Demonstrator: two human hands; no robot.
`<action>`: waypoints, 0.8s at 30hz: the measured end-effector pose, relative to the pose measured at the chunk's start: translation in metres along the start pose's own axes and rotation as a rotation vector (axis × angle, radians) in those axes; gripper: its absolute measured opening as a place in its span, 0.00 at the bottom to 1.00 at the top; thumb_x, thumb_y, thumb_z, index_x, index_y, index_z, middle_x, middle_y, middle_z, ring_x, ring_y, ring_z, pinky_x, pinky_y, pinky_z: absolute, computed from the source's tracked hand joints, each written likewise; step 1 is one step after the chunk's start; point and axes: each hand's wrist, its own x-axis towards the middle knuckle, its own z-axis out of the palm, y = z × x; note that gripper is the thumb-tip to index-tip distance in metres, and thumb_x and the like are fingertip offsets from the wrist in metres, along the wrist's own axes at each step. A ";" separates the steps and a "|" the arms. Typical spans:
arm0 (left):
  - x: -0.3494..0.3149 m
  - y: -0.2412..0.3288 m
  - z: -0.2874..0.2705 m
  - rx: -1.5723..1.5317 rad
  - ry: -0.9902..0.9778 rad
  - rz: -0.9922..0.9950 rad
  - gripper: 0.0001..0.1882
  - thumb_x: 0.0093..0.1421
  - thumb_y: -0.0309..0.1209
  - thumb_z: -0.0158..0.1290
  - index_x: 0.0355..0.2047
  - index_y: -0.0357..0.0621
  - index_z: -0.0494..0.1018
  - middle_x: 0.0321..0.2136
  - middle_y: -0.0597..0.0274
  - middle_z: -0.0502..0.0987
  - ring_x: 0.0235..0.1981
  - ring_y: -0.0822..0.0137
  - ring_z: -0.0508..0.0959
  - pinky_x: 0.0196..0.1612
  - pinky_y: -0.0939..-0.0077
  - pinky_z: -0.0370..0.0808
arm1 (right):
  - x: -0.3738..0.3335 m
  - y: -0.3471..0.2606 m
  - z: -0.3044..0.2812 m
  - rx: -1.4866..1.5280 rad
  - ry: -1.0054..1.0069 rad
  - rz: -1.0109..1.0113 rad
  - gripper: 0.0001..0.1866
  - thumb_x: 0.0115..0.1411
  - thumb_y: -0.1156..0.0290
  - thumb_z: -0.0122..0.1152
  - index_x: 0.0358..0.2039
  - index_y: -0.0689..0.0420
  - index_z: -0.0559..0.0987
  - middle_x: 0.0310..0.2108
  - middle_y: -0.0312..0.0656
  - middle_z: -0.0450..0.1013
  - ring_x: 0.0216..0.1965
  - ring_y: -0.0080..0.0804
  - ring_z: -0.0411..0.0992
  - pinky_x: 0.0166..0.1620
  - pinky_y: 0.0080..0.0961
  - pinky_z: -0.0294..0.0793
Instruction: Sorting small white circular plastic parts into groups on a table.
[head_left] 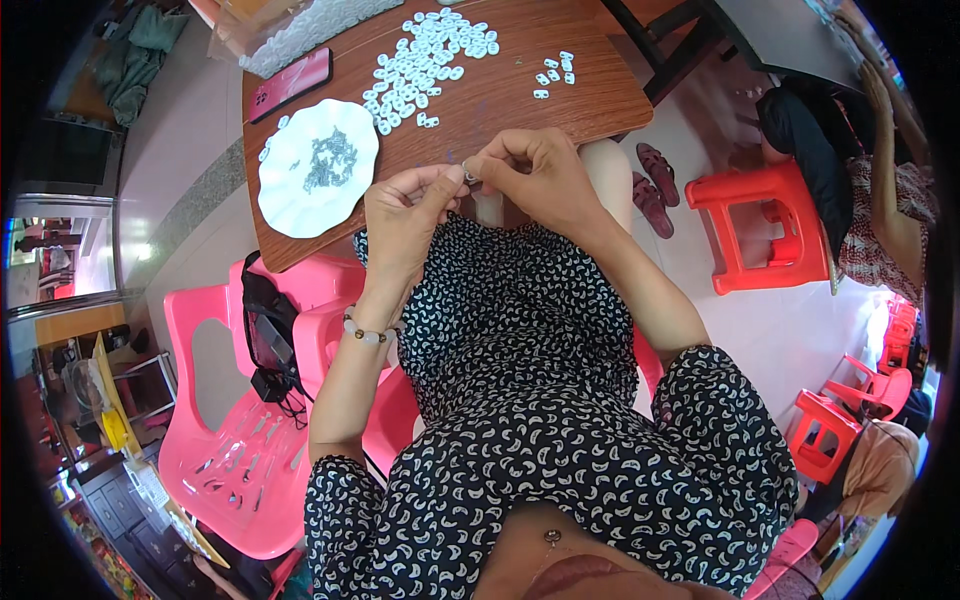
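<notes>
Over the near edge of the brown wooden table [520, 100], the left hand [405, 215] and right hand [535, 175] are both pinching, fingertips closed, one tiny white plastic piece [468, 174], possibly with a metal part. A white scalloped plate [290, 200] of small grey metal bits is sitting by the left edge, and loose white pieces [425, 60] are lying scattered toward the far edge.

Wooden table [520, 95] bears white pieces [425, 60], white plate [318, 168], red phone [290, 84].
</notes>
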 end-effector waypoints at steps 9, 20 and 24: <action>0.000 -0.006 -0.001 -0.017 0.011 0.012 0.11 0.59 0.31 0.60 0.34 0.33 0.80 0.25 0.62 0.80 0.23 0.80 0.74 0.26 0.89 0.68 | 0.001 0.008 0.005 0.001 0.010 -0.026 0.10 0.59 0.68 0.62 0.28 0.64 0.80 0.21 0.34 0.77 0.24 0.13 0.71 0.27 0.12 0.68; 0.000 -0.006 -0.003 -0.203 -0.025 -0.125 0.17 0.66 0.40 0.52 0.35 0.37 0.79 0.28 0.63 0.81 0.23 0.81 0.73 0.28 0.89 0.71 | 0.004 0.009 0.004 0.144 0.041 -0.015 0.12 0.57 0.68 0.64 0.28 0.66 0.81 0.21 0.39 0.78 0.23 0.18 0.74 0.28 0.17 0.73; 0.000 -0.006 -0.004 -0.196 -0.019 -0.137 0.17 0.66 0.41 0.51 0.35 0.37 0.79 0.28 0.64 0.80 0.24 0.81 0.73 0.27 0.89 0.71 | 0.005 0.012 0.003 0.189 0.030 -0.028 0.12 0.56 0.68 0.65 0.28 0.66 0.80 0.22 0.39 0.78 0.24 0.17 0.74 0.28 0.16 0.73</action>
